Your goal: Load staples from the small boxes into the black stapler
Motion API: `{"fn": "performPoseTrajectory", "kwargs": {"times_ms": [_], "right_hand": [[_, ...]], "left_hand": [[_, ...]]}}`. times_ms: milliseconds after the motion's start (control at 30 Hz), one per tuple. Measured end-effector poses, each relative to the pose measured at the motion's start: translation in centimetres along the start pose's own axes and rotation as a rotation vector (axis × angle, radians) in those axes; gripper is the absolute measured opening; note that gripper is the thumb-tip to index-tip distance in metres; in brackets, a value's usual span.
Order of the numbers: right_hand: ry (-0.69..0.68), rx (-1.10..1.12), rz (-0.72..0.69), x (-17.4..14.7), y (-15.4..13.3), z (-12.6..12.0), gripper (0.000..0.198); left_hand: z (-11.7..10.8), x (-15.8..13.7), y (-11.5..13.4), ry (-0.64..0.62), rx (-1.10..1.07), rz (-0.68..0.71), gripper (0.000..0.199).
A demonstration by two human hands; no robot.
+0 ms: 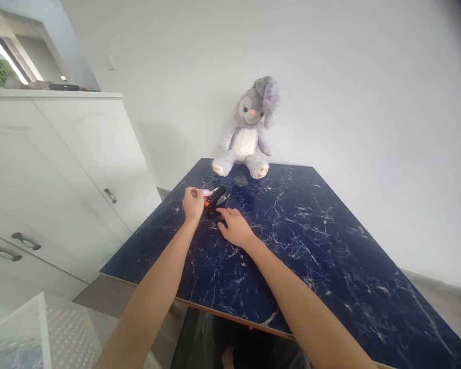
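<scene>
On the blue marbled table [292, 220] sits a black stapler [217, 195] with an orange part near its left side. It is tilted away from me, and a metallic strip shows along its right side. My left hand [193, 204] is closed in a pinch on a small red-and-white box [207, 192], held against or just beside the stapler's left side. My right hand [235, 226] rests on the table to the right, fingers stretched out, with the index fingertip at the near end of the stapler. Whether that fingertip presses on it I cannot tell.
A grey plush rabbit [248, 128] sits at the table's far edge against the white wall. White cabinets [61, 154] with dark handles stand on the left. A white perforated basket [67, 328] is at the lower left, below table height.
</scene>
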State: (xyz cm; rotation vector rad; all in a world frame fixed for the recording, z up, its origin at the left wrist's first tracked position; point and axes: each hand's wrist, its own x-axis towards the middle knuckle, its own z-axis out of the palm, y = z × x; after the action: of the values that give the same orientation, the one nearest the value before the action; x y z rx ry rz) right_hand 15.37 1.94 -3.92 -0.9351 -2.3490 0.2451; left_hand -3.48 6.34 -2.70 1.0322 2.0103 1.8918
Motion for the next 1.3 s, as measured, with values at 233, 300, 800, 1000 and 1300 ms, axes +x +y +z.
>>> {"fn": "performPoseTrajectory", "kwargs": {"times_ms": [233, 300, 800, 1000, 1300], "right_hand": [[-0.012, 0.000, 0.005, 0.0, -0.1, 0.0, 0.044], [-0.008, 0.001, 0.002, 0.0, -0.1, 0.0, 0.044], [-0.009, 0.002, 0.007, 0.1, 0.0, 0.0, 0.043], [0.002, -0.064, -0.009, 0.2, -0.1, -0.1, 0.042], [0.003, -0.109, 0.116, 0.2, -0.2, 0.1, 0.046]], "left_hand": [[-0.6, 0.1, 0.1, -0.058, 0.247, 0.149, 0.011], [-0.6, 0.3, -0.1, -0.052, 0.270, 0.125, 0.014], [-0.9, 0.0, 0.2, -0.120, 0.299, 0.035, 0.010], [-0.7, -0.3, 1.0, -0.130, 0.413, 0.275, 0.015], [-0.2, 1.1, -0.3, -0.175, 0.282, 0.002, 0.038]]}}
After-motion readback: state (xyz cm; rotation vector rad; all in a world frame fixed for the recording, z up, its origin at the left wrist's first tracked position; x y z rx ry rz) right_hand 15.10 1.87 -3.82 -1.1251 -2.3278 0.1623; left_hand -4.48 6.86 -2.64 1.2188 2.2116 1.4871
